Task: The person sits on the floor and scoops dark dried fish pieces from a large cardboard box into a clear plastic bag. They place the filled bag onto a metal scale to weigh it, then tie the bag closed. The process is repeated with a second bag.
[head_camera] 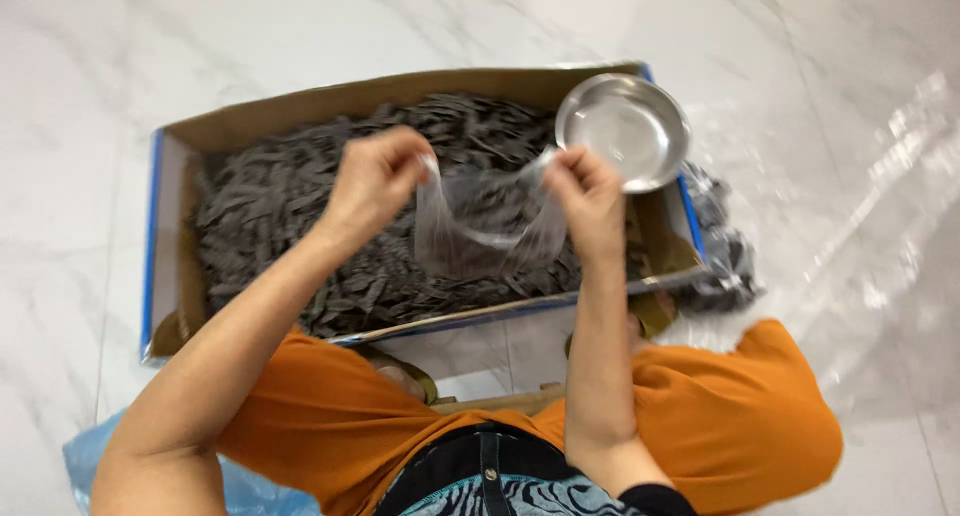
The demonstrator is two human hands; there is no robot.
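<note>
Left hand [375,181] and right hand [585,198] each pinch an edge of a clear plastic bag [490,231], stretching its mouth open over the cardboard box [178,276] of dark strips [270,206], steel bowl [625,131] perched on the box corner within reach.

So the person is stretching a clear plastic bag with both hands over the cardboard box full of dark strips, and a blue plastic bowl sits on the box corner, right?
Almost. The head view shows the bowl on the box corner is shiny round metal, not blue plastic. Everything else holds.
</note>
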